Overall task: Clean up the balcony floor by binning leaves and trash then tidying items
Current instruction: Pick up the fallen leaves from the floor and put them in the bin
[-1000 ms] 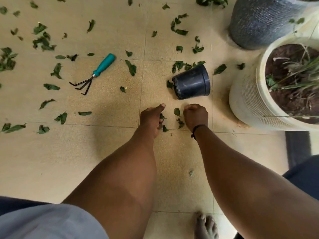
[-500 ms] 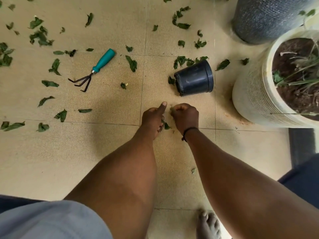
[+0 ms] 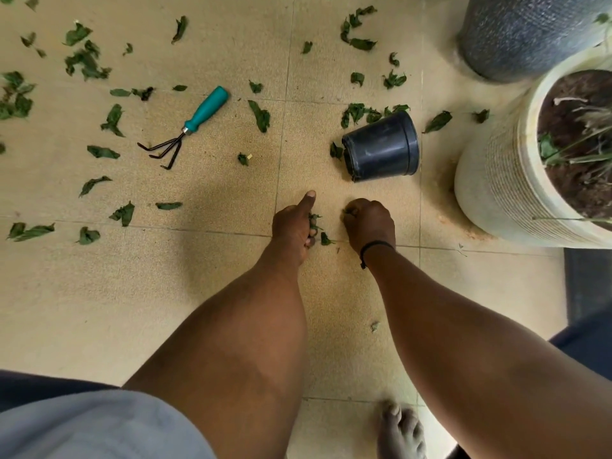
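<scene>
Both hands reach down to the tiled floor [image 3: 198,293]. The left hand [image 3: 294,223] grips a bunch of leaves [image 3: 314,220]. The right hand [image 3: 369,223] has just curled closed around another picked-up leaf. Many leaves [image 3: 86,62] remain, far left.

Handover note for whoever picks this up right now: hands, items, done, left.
Left hand: grips a small bunch of leaves, thumb extended.
Right hand: curled; a bit of green shows at the fingertips.
One loose leaf lies on the floor between the hands.
Black pot lies tipped on its side just ahead; hand rake to the left.
Done: only those handfuls gathered.
Left: scattered leaves all over the floor, nothing binned, pot and rake not tidied. No bin in view.
</scene>
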